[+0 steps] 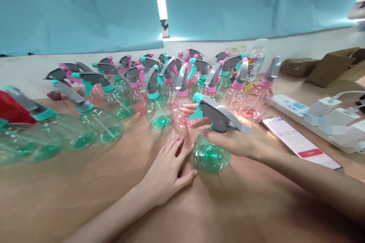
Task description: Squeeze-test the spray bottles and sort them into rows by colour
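A green transparent spray bottle (pixel 211 158) stands upright on the brown table (pixel 94 201), its grey spray head topped by a turquoise nozzle and trigger. My right hand (pixel 232 142) grips it round the neck, just below the head, with the fingertips showing on the far side. My left hand (pixel 168 167) lies palm down on the table to the left of this bottle, fingers stretched out, holding nothing. Just beyond the hands stand a pink spray bottle (pixel 182 108) and a green spray bottle (pixel 158 112) with a turquoise collar.
Several more green and pink spray bottles crowd the back and left, among them a green one (pixel 104 125). On the right lie a phone (pixel 296 140) with a lit screen and a white power strip (pixel 293 102) with plugs. Behind them sits an open cardboard box (pixel 327 68).
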The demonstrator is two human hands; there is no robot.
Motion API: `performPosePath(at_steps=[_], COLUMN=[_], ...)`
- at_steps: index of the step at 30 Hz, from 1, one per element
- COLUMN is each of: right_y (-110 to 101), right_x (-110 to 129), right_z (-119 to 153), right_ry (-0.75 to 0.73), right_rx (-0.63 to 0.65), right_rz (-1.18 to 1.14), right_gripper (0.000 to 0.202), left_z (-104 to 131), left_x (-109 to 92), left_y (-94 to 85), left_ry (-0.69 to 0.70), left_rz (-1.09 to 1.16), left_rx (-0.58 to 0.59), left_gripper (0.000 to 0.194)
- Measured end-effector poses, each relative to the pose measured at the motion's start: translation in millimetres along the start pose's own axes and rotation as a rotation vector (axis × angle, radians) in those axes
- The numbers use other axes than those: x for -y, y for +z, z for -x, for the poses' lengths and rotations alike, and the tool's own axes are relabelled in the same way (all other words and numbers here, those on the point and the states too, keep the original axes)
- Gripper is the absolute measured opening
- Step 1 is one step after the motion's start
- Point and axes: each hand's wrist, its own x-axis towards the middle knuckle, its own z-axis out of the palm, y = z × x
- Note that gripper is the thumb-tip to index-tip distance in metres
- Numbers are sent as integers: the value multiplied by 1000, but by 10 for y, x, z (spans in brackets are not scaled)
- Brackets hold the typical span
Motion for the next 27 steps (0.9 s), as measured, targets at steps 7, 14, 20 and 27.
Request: performPosePath(at_steps=[7, 14, 20, 27], right_y=[-4, -23, -32, -42], right_x=[-22, 121, 138, 89], right_z=[4, -21, 2, -3], right_ry=[20, 118, 129, 47], right_rx=[2, 51, -12, -31], right_rz=[54, 62, 154, 53], right_gripper=[60, 50, 37, 18], left_z=[13, -4, 0, 3], left_x=[2, -13, -24, -25], left_y=[3, -12, -12, -14], left_ry=[6, -12, -9, -10], left_rz=[21, 10, 15, 10], left_rx=[-26, 3, -24, -25], left_gripper=[56, 55, 52, 53])
